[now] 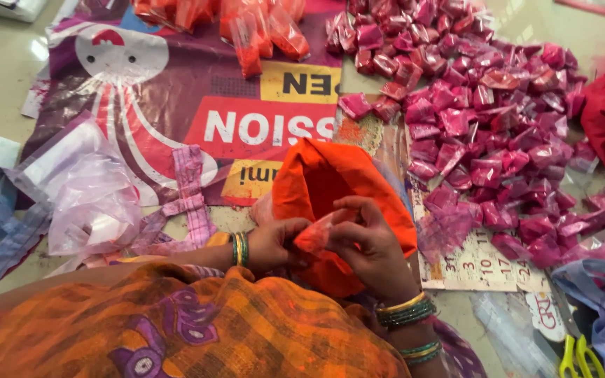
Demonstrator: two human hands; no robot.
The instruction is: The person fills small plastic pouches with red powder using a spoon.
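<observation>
A printed banner (197, 119) is spread across the floor (1, 63), and a wide heap of magenta powder packets (484, 119) is piled over its right side. Orange packets (253, 28) are gathered at the top. An open orange powder bag (323, 182) is propped just behind the hands. A small orange packet (314, 236) is pinched between the left hand (274, 245) and the right hand (365, 245), fingers closed on its neck. A firm, even pinch is probably needed so no powder is spilled. Loose plastic bags (92, 203) are lying left; yellow-handled scissors (577, 357) are seen lower right, well apart.
</observation>
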